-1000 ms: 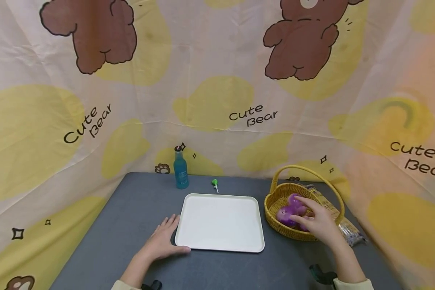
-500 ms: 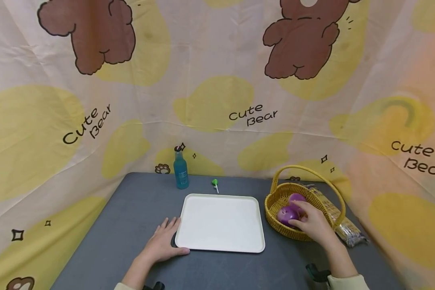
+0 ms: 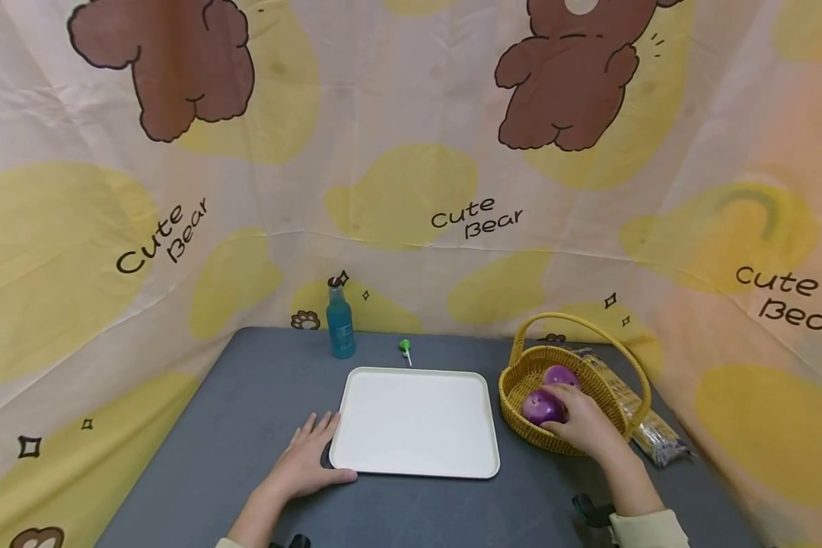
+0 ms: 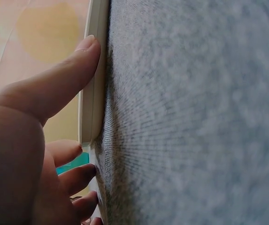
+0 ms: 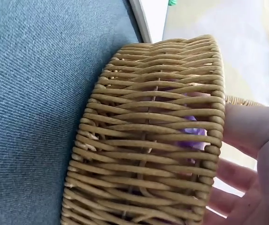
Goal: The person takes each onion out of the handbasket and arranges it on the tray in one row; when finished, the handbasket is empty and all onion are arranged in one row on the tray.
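My right hand (image 3: 570, 417) reaches into a yellow wicker basket (image 3: 518, 374) at the table's right and curls its fingers round the nearer of two purple onions (image 3: 538, 409). The second onion (image 3: 560, 374) lies just behind it. In the right wrist view the basket wall (image 5: 153, 140) fills the frame, with purple showing through the weave and my fingers (image 5: 247, 126) past its rim. My left hand (image 3: 308, 457) lies flat on the grey table (image 3: 246, 396), its thumb (image 4: 64, 77) against the near left edge of a white tray (image 3: 414, 420).
A blue bottle (image 3: 339, 320) stands at the back of the table, with a small green lollipop (image 3: 406, 347) just behind the tray. A clear packet (image 3: 651, 434) lies to the right of the basket. A printed cloth backdrop surrounds the table.
My right hand has sunk lower into the basket and closed round the nearer purple onion. My left hand has stayed put by the tray.
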`<state>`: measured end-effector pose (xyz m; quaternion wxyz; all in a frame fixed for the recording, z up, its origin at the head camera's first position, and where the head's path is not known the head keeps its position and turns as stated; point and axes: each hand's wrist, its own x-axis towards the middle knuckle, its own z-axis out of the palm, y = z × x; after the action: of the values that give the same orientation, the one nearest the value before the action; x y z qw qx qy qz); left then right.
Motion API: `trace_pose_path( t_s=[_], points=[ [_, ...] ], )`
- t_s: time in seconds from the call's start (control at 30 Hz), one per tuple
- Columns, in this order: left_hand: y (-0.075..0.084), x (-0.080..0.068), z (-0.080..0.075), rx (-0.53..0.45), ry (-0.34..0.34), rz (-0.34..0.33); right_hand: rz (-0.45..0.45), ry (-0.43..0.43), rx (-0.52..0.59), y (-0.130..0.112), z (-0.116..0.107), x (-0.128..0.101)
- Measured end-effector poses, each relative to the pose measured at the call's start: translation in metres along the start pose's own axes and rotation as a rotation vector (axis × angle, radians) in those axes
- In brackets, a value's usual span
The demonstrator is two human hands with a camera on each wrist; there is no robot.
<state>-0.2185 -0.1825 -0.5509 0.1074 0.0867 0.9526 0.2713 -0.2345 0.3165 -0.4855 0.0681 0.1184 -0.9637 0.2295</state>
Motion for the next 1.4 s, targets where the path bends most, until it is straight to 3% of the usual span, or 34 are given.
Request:
trace_pose_path(
  t_s=[0.17,0.47,0.67,1.07,1.27,1.4],
  points=[
    [0.000,0.000,0.000,-0.006,0.002,0.000,0.030,-0.029,-0.084,-0.006,0.004,0.003],
    [0.001,0.001,-0.001,-0.009,-0.007,-0.005,-0.036,-0.024,-0.068,-0.006,0.008,0.009],
    [0.003,0.001,-0.002,-0.007,-0.020,-0.010,0.005,-0.032,-0.056,-0.007,0.004,0.010],
    [0.003,0.000,-0.001,-0.017,-0.009,-0.010,-0.033,0.137,0.014,-0.022,-0.011,0.002],
    [0.001,-0.001,0.000,-0.037,-0.006,-0.021,-0.111,0.273,0.027,-0.034,-0.016,-0.005],
    [0.001,0.000,0.001,-0.036,-0.007,-0.023,-0.144,0.306,0.043,-0.042,-0.018,-0.006]
  ],
)
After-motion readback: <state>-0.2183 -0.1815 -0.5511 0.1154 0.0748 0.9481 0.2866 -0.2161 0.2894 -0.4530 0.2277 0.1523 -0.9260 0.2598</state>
